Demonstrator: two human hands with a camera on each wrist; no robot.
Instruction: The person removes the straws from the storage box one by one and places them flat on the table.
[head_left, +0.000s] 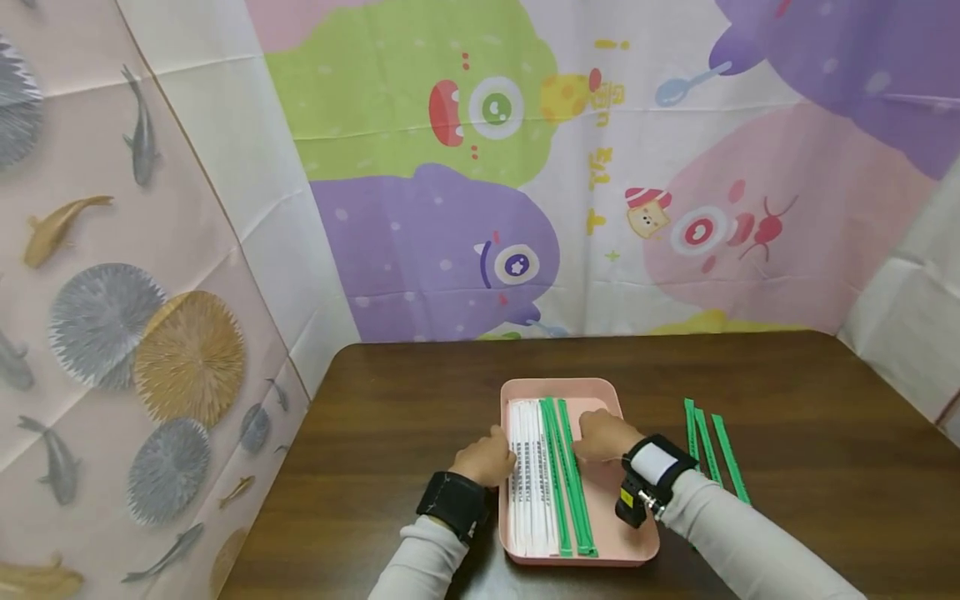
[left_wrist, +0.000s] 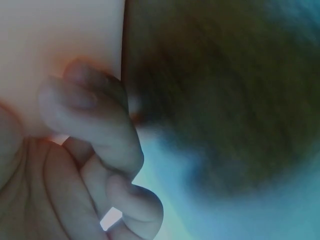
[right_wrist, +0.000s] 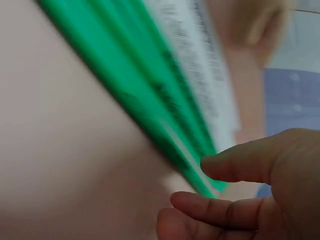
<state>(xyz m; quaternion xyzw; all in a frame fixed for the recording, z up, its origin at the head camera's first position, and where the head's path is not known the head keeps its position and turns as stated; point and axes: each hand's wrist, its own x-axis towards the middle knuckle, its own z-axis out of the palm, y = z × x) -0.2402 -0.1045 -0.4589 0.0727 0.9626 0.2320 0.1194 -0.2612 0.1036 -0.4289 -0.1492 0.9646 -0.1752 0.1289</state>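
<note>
A pink tray [head_left: 619, 533] holds a row of long, thin white paper-wrapped packets [head_left: 530, 492] with dark print. Beside them on the right lie several matching green packets [head_left: 576, 500]. My left hand [head_left: 483, 458] grips the tray's left rim; in the left wrist view its curled fingers [left_wrist: 90, 112] lie over the pink edge. Over the tray's upper right part is my right hand [head_left: 603, 435]. In the right wrist view, its thumb and forefinger are spread apart at the far ends of the green packets [right_wrist: 130, 75].
Further green packets [head_left: 727, 458] lie on the brown wooden table [head_left: 420, 392] to the right of the tray, partly behind my right forearm. A cartoon-print cloth [head_left: 450, 250] hangs behind the table, and a fish-print cloth [head_left: 97, 417] hangs on the left.
</note>
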